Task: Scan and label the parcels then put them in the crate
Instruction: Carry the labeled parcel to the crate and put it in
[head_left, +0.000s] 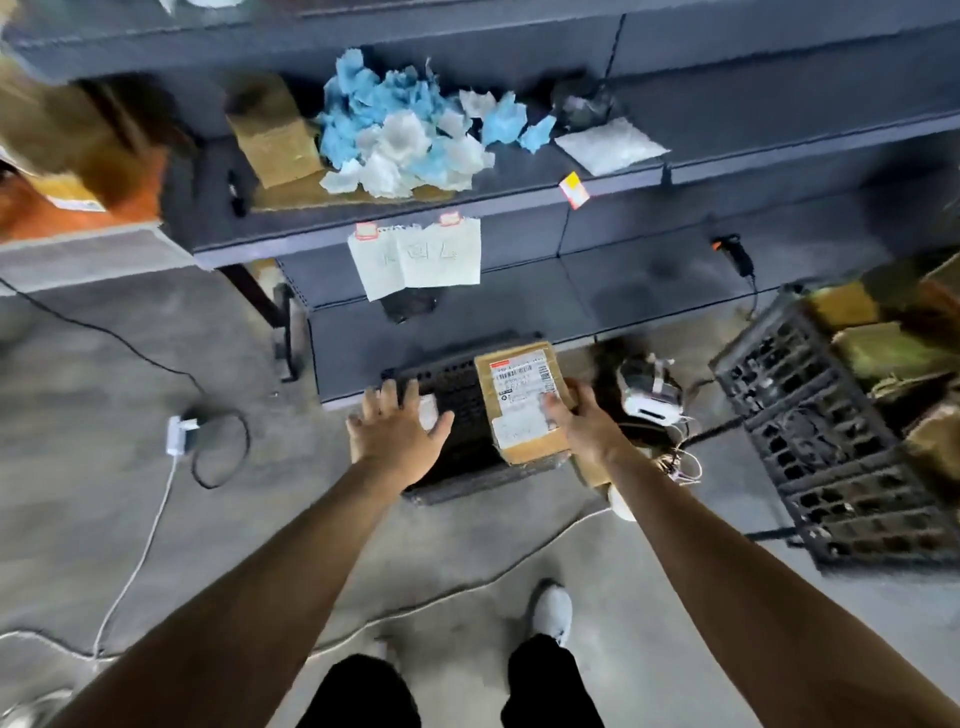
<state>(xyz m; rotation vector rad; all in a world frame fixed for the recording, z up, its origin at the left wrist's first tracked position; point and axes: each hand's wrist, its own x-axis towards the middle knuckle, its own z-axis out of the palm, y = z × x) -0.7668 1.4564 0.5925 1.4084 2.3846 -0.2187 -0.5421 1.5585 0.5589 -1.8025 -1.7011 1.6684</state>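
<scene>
A person leans over a workstation on the concrete floor. The right hand (582, 421) grips the near right edge of a brown cardboard parcel (522, 400), fingers curled round its side and thumb on the white shipping label. The parcel lies on a low black perforated plastic stand (452, 387). The left hand (397, 428) hovers over the same stand with fingers spread, holding nothing. A small white slip lies just beyond its thumb, too blurred to identify.

The parcel appears to carry a printed label and a second white sticker below it, so the move to the crate looks due. Doing it well likely means bringing the free left hand under the far edge and lifting level. The parcel should then go label-up into the black lattice plastic crate (821, 441), which is well off to the right of the right hand.

By count:
- one parcel is in hand
- at least three brown parcels (883, 348), blurred, are in that single crate
- one white label printer (649, 402) is just right of the right hand
- one black and orange handheld scanner (732, 257) is on the dark shelf beyond it
- two white paper sheets (415, 260) are clipped to the shelf edge beyond both hands
</scene>
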